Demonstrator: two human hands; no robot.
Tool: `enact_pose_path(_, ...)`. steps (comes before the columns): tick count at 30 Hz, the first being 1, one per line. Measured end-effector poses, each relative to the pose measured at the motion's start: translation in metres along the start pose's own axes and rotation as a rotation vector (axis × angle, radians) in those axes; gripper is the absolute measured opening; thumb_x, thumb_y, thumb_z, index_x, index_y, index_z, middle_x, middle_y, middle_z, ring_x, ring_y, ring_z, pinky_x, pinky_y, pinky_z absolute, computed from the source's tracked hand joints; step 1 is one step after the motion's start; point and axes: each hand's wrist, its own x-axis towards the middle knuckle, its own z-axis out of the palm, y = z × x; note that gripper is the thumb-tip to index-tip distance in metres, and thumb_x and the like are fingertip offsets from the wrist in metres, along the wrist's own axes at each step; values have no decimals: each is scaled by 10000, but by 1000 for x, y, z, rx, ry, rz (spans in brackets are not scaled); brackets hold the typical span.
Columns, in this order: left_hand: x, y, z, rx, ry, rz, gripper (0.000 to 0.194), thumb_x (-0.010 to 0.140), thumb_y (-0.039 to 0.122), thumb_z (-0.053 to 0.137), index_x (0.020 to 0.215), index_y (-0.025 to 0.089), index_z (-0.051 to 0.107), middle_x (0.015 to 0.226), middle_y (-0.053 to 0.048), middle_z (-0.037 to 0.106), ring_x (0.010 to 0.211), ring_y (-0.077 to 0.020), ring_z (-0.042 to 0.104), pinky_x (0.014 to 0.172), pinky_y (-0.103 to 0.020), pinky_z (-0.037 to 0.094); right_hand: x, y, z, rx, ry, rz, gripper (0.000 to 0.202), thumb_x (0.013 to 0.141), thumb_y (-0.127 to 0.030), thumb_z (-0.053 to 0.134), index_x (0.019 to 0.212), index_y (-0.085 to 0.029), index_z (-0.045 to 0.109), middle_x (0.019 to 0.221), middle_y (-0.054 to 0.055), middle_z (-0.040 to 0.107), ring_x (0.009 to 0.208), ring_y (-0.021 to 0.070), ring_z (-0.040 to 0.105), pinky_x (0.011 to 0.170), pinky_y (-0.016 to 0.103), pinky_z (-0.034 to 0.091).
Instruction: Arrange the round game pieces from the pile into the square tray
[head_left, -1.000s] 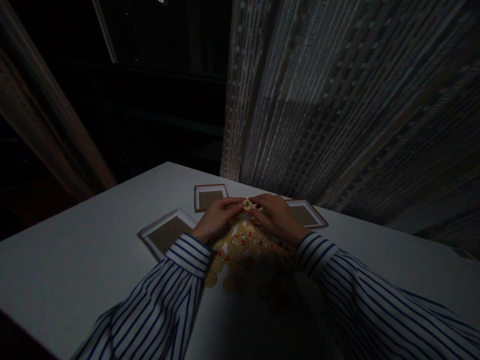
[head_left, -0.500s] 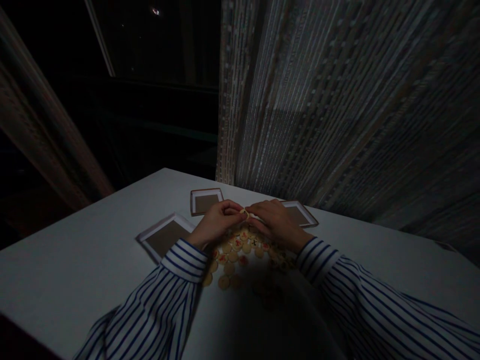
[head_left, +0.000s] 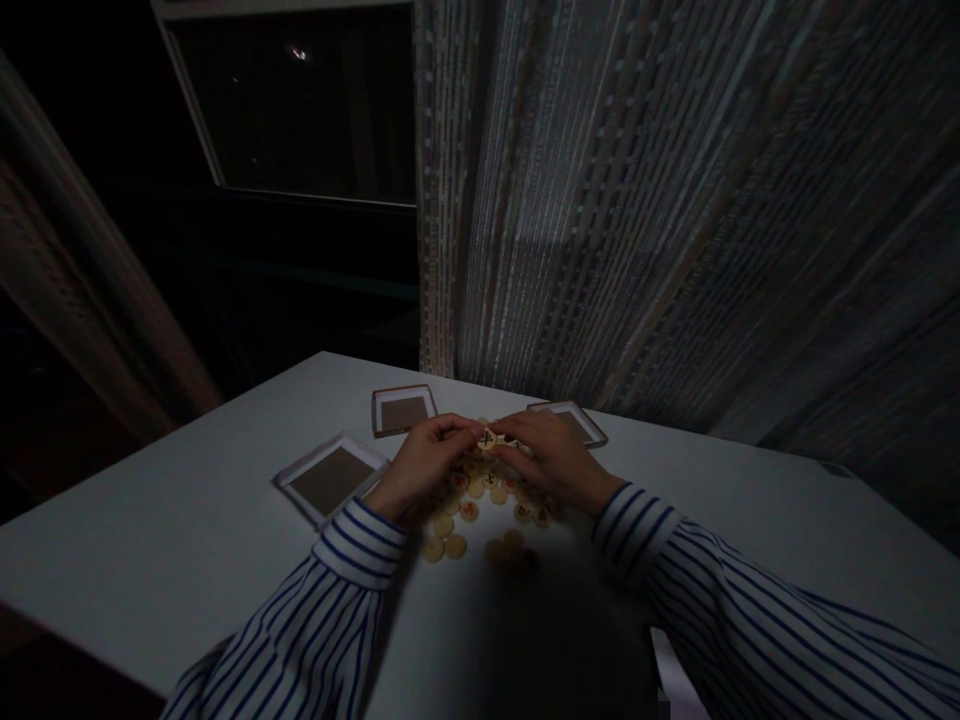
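Head view, piece (head_left: 487, 438): one round pale disc, dark mark facing the camera, in the fingers above the table (head_left: 180, 490).
Left hand (head_left: 422, 463): thumb and forefinger pinch the piece at its left edge.
Right hand (head_left: 553, 457): fingers bent, tips at the piece's right edge; cannot tell whether they grip. Another pale bit shows by these fingers; held or lying behind, unclear.
Loose pieces (head_left: 469, 511): many, on the table beneath and nearer than the hands. Some show red or dark marks, others plain faces; a few in shadow, unreadable.
Progress: judged early. One piece in hand; the others visible lie scattered, no row or stack made out. Area behind the hands partly hidden, so arrangement there cannot be ruled out.
Left tray (head_left: 335, 480): shallow, near the left wrist; brown bottom shows, no piece seen in it.
Far tray (head_left: 403, 412): beyond the left hand; brown bottom, no piece seen.
Right tray (head_left: 576, 426): partly behind the right hand; visible part shows bottom only.
Beyond: curtain (head_left: 555, 200), dark window (head_left: 322, 120).
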Motion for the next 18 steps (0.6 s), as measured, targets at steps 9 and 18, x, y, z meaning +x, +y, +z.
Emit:
enact_pose_path(9,-22,4,28,-104,-119,5,255,655,322,674,836,142,682,733,-31,679,727,-145,594,726,-268,447,-31,-5,-20,141,107,77,223,810,-263,553,1015,-185,590,951,60,659,893,172,581,778,328,429)
enact_pose_path(18,-32,0,61,-118,-152,-30,288,651,300,691,889,139,688,791,-50,674,726,-133,577,705,-254,439,-66,-6,-42,185,130,145,232,803,-262,561,1024,-193,578,962,52,647,903,168,574,804,332,442)
